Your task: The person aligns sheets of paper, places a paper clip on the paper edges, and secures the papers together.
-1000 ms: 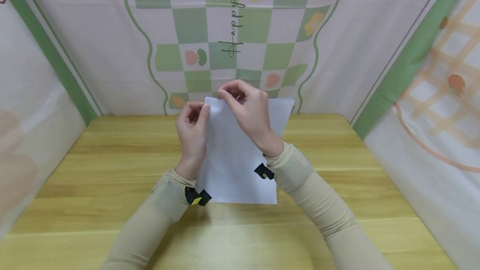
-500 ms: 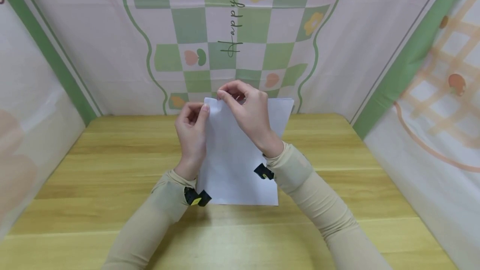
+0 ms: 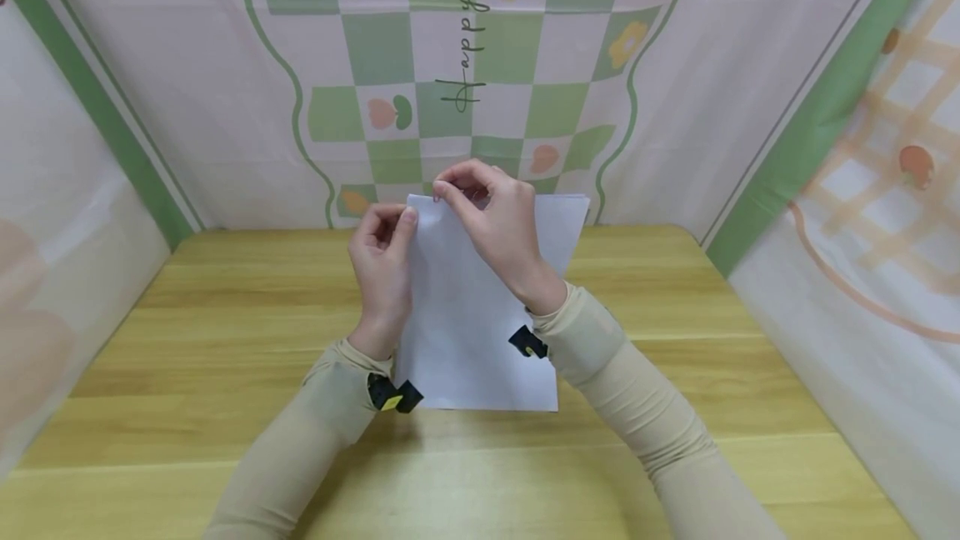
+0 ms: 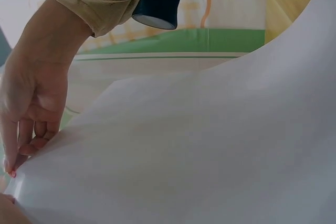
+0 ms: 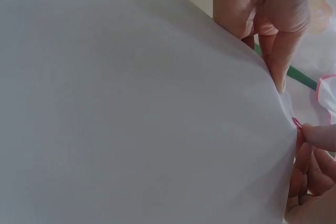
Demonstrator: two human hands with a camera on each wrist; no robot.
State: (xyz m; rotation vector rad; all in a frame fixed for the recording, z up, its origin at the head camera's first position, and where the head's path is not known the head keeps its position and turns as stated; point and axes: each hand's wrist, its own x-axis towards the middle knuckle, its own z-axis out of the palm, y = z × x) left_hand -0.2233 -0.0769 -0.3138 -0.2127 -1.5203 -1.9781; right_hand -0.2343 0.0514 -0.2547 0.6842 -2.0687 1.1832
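Paper (image 3: 480, 332) lies at frame centre on the table (image 3: 187, 340), its far end lifted off the wood. I see my left hand (image 3: 382, 261) pinching the far left corner, thumb and forefinger closed on the sheet. My right hand (image 3: 495, 223) pinches the same edge just beside it, with a small pink clip (image 5: 296, 123) at the fingertips. Curtain (image 3: 465, 65) fills the upper frame.

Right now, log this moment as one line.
left hand: pinches paper top corner | right hand: fits pink clip on top edge | paper: lifted off table
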